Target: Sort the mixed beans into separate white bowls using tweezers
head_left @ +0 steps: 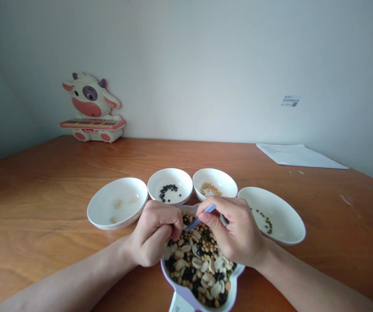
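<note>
My right hand (235, 227) is closed around light blue tweezers (192, 224), their tips pointing down and left toward my left hand. My left hand (157, 232) is closed in a curl over the left rim; whatever its fingers hold is hidden. Beneath both hands sits a lilac lobed container (181, 291) with a white part at its front. It holds mixed peanuts (196, 262), black beans and small yellow beans. Behind it stand a white bowl of black beans (168, 190) and one of yellow beans (209, 189).
At the left a white bowl (100, 210) contains a few pale pieces. Another white bowl (287, 216) at the right has small green beans. A cow-shaped toy keyboard (92, 123) stands at the back left of the wooden table (43, 195); paper sheets (298, 155) lie back right.
</note>
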The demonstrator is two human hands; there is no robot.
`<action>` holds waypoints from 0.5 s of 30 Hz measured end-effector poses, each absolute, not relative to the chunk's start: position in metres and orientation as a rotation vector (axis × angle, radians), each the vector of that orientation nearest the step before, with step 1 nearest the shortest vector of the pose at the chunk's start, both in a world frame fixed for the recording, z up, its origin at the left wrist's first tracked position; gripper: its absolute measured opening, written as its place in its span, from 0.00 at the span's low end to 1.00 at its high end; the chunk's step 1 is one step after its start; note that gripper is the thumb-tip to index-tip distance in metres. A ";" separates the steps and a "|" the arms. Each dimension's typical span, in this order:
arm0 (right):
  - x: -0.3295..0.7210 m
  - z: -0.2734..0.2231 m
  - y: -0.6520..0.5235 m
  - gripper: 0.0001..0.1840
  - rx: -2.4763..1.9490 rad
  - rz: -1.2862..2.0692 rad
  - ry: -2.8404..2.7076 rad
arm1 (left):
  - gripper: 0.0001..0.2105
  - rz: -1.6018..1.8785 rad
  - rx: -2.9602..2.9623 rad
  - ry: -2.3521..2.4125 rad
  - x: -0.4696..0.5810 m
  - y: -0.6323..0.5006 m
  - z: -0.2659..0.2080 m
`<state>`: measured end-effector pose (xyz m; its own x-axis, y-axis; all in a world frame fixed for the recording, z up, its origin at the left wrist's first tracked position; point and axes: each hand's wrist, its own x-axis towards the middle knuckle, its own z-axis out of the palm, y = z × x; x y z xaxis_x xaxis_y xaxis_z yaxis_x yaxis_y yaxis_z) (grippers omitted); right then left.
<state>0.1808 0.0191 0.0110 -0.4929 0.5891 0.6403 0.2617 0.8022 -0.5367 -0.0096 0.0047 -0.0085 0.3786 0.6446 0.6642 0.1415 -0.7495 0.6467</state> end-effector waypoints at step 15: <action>0.179 0.001 0.022 0.08 -0.882 0.441 -1.616 | 0.11 1.365 2.152 0.659 -0.011 0.003 -0.014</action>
